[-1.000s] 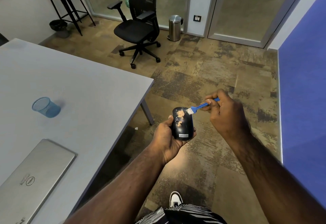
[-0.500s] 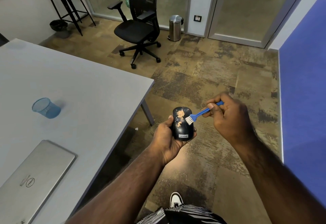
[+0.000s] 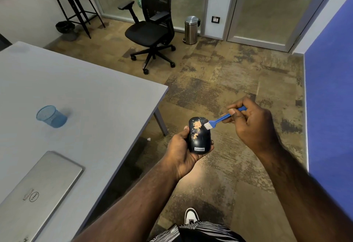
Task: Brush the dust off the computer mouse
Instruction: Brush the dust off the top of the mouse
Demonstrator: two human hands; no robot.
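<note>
Head cam: left hand (image 3: pixel 179 154) gripped the dusty black plastic Lenovo mouse (image 3: pixel 198 136). Right hand (image 3: pixel 250 125) pinched a small blue plastic brush (image 3: pixel 219 119), white bristles touching the mouse's right edge.

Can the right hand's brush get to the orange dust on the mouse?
Probably yes. The right hand holds the brush with its bristles at the mouse edge, and nothing covers the dust.
</note>
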